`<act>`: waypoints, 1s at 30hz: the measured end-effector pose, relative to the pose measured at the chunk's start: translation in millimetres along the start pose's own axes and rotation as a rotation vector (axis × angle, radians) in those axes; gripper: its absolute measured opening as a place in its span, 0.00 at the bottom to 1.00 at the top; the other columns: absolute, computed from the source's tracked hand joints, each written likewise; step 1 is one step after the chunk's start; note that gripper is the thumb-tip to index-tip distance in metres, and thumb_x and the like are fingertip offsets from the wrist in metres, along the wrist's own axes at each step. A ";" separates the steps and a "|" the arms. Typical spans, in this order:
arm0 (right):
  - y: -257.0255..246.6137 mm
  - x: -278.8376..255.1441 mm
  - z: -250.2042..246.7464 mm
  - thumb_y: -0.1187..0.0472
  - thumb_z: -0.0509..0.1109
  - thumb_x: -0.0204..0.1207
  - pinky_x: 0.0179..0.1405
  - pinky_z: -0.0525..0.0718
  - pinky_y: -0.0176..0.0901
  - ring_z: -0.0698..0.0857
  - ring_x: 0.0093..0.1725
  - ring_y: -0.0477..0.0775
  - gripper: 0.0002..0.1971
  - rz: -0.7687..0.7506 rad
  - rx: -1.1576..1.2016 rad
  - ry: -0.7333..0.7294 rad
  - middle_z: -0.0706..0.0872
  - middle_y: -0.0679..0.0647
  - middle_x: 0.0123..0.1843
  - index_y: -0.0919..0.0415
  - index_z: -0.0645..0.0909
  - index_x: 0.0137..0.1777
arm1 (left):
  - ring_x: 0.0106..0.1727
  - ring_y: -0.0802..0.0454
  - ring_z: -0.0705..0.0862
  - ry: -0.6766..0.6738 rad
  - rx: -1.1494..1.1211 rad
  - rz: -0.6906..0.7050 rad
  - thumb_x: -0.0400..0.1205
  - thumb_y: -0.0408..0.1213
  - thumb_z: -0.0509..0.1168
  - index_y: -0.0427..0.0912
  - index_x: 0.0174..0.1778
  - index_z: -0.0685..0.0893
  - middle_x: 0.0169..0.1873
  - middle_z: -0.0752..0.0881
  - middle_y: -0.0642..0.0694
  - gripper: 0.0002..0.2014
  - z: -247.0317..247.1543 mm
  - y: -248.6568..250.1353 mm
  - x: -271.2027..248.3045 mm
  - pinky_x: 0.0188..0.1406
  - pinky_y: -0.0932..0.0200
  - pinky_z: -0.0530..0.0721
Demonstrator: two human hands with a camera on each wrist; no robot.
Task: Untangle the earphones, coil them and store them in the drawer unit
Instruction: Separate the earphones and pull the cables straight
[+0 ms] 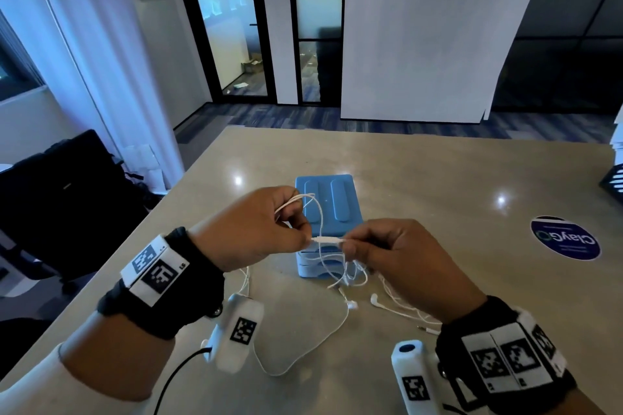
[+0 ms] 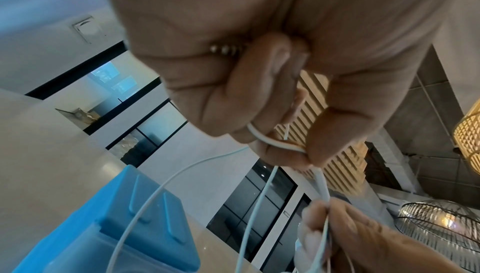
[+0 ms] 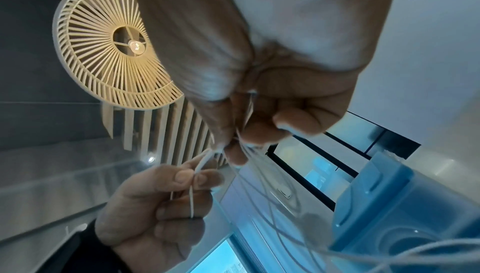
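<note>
White wired earphones hang tangled between both hands above the table, just in front of the blue drawer unit. My left hand pinches the cable at its inline piece, with a loop rising over its fingers. My right hand pinches the other end of that piece, with several strands bunched at its fingertips. The two earbuds and the plug lie on the table below, and a long loop of cable trails toward me. The drawer unit stands with its drawers closed.
The beige table bears a round dark sticker at the right and a dark rack at its right edge. A black chair stands left of the table. White wrist camera pods hang below both wrists.
</note>
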State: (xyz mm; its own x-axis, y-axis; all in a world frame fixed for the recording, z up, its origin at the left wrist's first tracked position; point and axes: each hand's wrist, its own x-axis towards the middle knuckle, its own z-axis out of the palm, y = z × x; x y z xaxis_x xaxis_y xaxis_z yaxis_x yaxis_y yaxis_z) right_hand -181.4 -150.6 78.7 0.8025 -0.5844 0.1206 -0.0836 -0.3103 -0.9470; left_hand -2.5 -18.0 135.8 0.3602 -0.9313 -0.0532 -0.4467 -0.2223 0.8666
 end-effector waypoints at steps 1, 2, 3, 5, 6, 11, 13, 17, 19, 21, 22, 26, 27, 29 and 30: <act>0.3 -0.6 -1.8 0.63 0.78 0.78 0.33 0.80 0.35 0.80 0.30 0.44 0.04 0.010 0.069 0.056 0.91 0.49 0.33 0.58 0.93 0.43 | 0.19 0.65 0.71 -0.001 0.007 -0.012 0.75 0.20 0.71 0.37 0.35 0.66 0.38 0.86 0.40 0.18 0.5 -1.0 -0.5 0.19 0.75 0.68; 1.7 -1.3 -3.2 0.64 0.77 0.79 0.30 0.79 0.36 0.79 0.29 0.46 0.05 0.024 0.143 0.109 0.93 0.51 0.36 0.58 0.94 0.43 | 0.19 0.65 0.71 0.000 0.014 -0.027 0.75 0.21 0.71 0.33 0.36 0.67 0.37 0.86 0.41 0.16 1.2 -2.5 -1.1 0.19 0.74 0.68; 3.7 -1.8 -4.7 0.64 0.75 0.80 0.28 0.76 0.37 0.78 0.29 0.48 0.07 0.045 0.232 0.163 0.94 0.54 0.39 0.59 0.93 0.42 | 0.20 0.65 0.72 0.002 0.013 -0.042 0.75 0.21 0.71 0.29 0.37 0.67 0.37 0.85 0.41 0.15 1.9 -4.5 -1.3 0.19 0.74 0.68; 10.0 -1.9 -9.9 0.64 0.71 0.81 0.27 0.69 0.40 0.74 0.29 0.49 0.10 0.116 0.468 0.264 0.93 0.55 0.40 0.59 0.91 0.40 | 0.20 0.64 0.72 -0.001 -0.026 -0.065 0.75 0.22 0.71 0.30 0.37 0.68 0.38 0.85 0.41 0.15 2.1 -8.8 -1.5 0.18 0.71 0.68; 13.2 -1.7 -13.2 0.63 0.70 0.81 0.28 0.68 0.41 0.73 0.30 0.49 0.10 0.153 0.619 0.299 0.90 0.55 0.40 0.58 0.89 0.39 | 0.20 0.62 0.70 -0.004 -0.068 -0.074 0.73 0.23 0.72 0.34 0.35 0.67 0.38 0.85 0.41 0.16 1.1 -10.8 -1.6 0.17 0.68 0.66; 32.6 -3.2 -32.4 0.56 0.64 0.86 0.39 0.69 0.41 0.76 0.35 0.48 0.11 0.316 1.202 0.416 0.79 0.48 0.35 0.54 0.82 0.42 | 0.20 0.55 0.61 0.047 -0.222 -0.091 0.67 0.28 0.71 0.47 0.31 0.65 0.37 0.86 0.42 0.18 -11.8 -15.8 -3.4 0.17 0.65 0.58; 38.8 -4.1 -37.1 0.57 0.63 0.87 0.44 0.70 0.41 0.75 0.35 0.48 0.13 0.313 1.295 0.433 0.75 0.47 0.32 0.55 0.83 0.41 | 0.20 0.54 0.59 0.066 -0.245 -0.089 0.67 0.27 0.70 0.46 0.32 0.65 0.37 0.86 0.41 0.19 -17.0 -17.2 -4.4 0.17 0.66 0.56; 43.9 -7.4 -37.4 0.58 0.62 0.87 0.52 0.75 0.42 0.76 0.35 0.47 0.12 0.299 1.377 0.471 0.73 0.45 0.30 0.55 0.81 0.42 | 0.21 0.53 0.57 0.095 -0.262 -0.088 0.67 0.27 0.71 0.50 0.28 0.66 0.36 0.86 0.42 0.20 -24.0 -21.9 -6.8 0.18 0.66 0.55; 45.3 -8.9 -34.8 0.58 0.63 0.86 0.53 0.79 0.48 0.77 0.33 0.49 0.10 0.287 1.394 0.480 0.72 0.46 0.29 0.55 0.80 0.44 | 0.25 0.51 0.55 0.108 -0.287 -0.075 0.67 0.26 0.71 0.52 0.26 0.67 0.35 0.86 0.44 0.20 -24.8 -22.6 -7.7 0.20 0.62 0.53; 48.1 -11.1 -33.5 0.57 0.66 0.84 0.53 0.81 0.53 0.78 0.31 0.53 0.08 0.343 1.297 0.486 0.70 0.50 0.27 0.58 0.82 0.45 | 0.29 0.46 0.53 0.133 -0.334 -0.052 0.68 0.24 0.70 0.52 0.25 0.67 0.34 0.85 0.43 0.21 -25.9 -22.1 -7.8 0.21 0.59 0.52; 49.0 -12.2 -33.9 0.58 0.67 0.84 0.51 0.82 0.53 0.77 0.29 0.54 0.08 0.381 1.145 0.465 0.69 0.52 0.26 0.59 0.83 0.45 | 0.30 0.44 0.53 0.139 -0.354 -0.037 0.68 0.24 0.69 0.52 0.25 0.67 0.34 0.85 0.43 0.21 -26.4 -20.8 -7.7 0.21 0.59 0.52; 39.6 -14.8 -24.8 0.66 0.74 0.78 0.37 0.78 0.43 0.80 0.31 0.53 0.09 0.323 0.037 0.175 0.83 0.52 0.29 0.55 0.88 0.38 | 0.22 0.52 0.60 0.085 -0.321 0.029 0.68 0.23 0.69 0.50 0.29 0.66 0.35 0.85 0.43 0.20 -21.8 -10.3 -7.2 0.17 0.66 0.58; 32.3 -15.5 -18.7 0.65 0.75 0.76 0.37 0.77 0.41 0.80 0.33 0.50 0.08 0.275 -0.150 0.127 0.86 0.48 0.36 0.50 0.88 0.39 | 0.22 0.54 0.62 0.060 -0.285 0.047 0.69 0.23 0.69 0.50 0.29 0.66 0.36 0.85 0.43 0.20 -19.0 -7.2 -5.9 0.17 0.66 0.60; 17.2 -14.5 -8.3 0.59 0.76 0.73 0.44 0.78 0.36 0.83 0.41 0.39 0.09 0.179 -0.333 0.093 0.84 0.40 0.52 0.41 0.87 0.46 | 0.23 0.55 0.67 0.014 -0.199 0.085 0.69 0.26 0.69 0.53 0.28 0.67 0.36 0.86 0.44 0.20 -12.8 0.9 -2.4 0.17 0.67 0.64; 8.6 -12.6 -4.3 0.58 0.76 0.71 0.47 0.79 0.35 0.83 0.47 0.36 0.12 0.135 -0.351 0.070 0.83 0.37 0.57 0.38 0.86 0.49 | 0.23 0.55 0.68 -0.001 -0.155 0.102 0.69 0.26 0.69 0.53 0.29 0.67 0.36 0.87 0.44 0.19 -10.6 5.5 -0.7 0.18 0.67 0.66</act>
State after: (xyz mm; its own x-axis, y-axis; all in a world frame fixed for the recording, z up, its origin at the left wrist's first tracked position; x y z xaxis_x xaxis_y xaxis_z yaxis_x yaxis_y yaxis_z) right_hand -194.8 -149.1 70.3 0.7293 -0.6834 0.0333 -0.3927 -0.4580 -0.7975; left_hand 3.5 -15.5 145.9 0.3186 -0.9471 0.0380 -0.3493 -0.0801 0.9336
